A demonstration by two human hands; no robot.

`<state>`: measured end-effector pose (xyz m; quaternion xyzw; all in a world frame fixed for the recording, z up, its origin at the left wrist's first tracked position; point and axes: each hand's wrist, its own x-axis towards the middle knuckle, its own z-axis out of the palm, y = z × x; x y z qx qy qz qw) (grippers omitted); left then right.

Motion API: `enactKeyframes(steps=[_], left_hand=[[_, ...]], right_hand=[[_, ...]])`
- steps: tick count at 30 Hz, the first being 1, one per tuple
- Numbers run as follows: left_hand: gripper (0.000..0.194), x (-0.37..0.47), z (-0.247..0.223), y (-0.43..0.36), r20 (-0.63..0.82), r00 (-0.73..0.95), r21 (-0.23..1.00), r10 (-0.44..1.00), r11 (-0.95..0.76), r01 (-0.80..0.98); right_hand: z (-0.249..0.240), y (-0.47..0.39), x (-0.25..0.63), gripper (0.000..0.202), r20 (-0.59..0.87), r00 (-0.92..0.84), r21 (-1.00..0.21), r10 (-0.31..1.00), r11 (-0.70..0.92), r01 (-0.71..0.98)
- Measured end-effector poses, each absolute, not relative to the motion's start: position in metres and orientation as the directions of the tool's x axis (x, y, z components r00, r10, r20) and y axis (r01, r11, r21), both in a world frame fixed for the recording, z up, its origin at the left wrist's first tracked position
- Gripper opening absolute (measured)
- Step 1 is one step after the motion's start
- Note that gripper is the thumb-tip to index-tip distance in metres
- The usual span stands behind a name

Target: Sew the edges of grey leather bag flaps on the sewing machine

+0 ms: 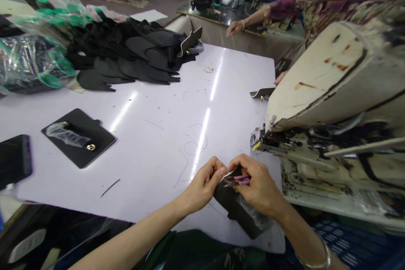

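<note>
A smooth white tabletop (152, 152) spans the frame; a rounded, rust-chipped sewing machine (319, 67) is cut off at right. Matte black curved pieces (133, 46) heap upper left. Lower centre, the left hand (204, 183) pinches a stiff dark panel (232, 206); the right hand (261, 183), fingers curled tight, grips pink-handled snips (239, 180), partly hidden, against its edge.

wearer's two hands (202, 185) (261, 183), one snipper (243, 180), one held panel (225, 198)
</note>
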<state>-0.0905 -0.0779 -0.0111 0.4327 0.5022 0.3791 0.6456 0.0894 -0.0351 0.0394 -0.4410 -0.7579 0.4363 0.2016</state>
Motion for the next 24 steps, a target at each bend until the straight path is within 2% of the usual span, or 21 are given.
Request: enactKeyframes(steps=[4, 8, 11, 13, 16, 19, 22, 24], left_hand=[[0.036, -0.086, -0.014, -0.08, -0.327, 0.193, 0.94, 0.925, 0.34, -0.038], [0.038, -0.081, -0.018, -0.081, -0.379, 0.172, 0.907, 0.909, 0.402, -0.125], [0.038, -0.08, -0.018, -0.08, -0.408, 0.168, 0.886, 0.898, 0.433, -0.164], [0.036, -0.081, -0.017, -0.081, -0.37, 0.148, 0.916, 0.917, 0.386, -0.104], [0.034, -0.082, -0.015, -0.086, -0.294, 0.093, 0.956, 0.951, 0.295, 0.005], [0.032, -0.078, -0.015, -0.091, -0.268, 0.021, 0.963, 0.963, 0.268, 0.022], [0.03, -0.074, -0.015, -0.094, -0.253, -0.038, 0.967, 0.967, 0.253, 0.012], [0.029, -0.072, -0.015, -0.094, -0.238, -0.06, 0.97, 0.969, 0.24, 0.026]], right_hand=[[0.032, -0.035, 0.091, 0.022, -0.056, -0.564, -0.875, 0.824, 0.232, 0.425], [0.022, -0.036, 0.094, 0.023, -0.01, -0.577, -0.911, 0.817, 0.23, 0.341], [0.022, -0.036, 0.095, 0.023, -0.014, -0.559, -0.899, 0.829, 0.234, 0.369], [0.031, -0.036, 0.096, 0.018, -0.011, -0.523, -0.86, 0.852, 0.259, 0.439], [0.053, -0.037, 0.097, 0.013, 0.004, -0.447, -0.709, 0.894, 0.318, 0.629], [0.077, -0.039, 0.095, 0.017, -0.033, -0.435, -0.452, 0.9, 0.375, 0.81], [0.091, -0.04, 0.089, 0.011, -0.149, -0.467, -0.213, 0.871, 0.433, 0.876], [0.095, -0.039, 0.083, 0.012, -0.228, -0.483, -0.113, 0.845, 0.47, 0.875]])
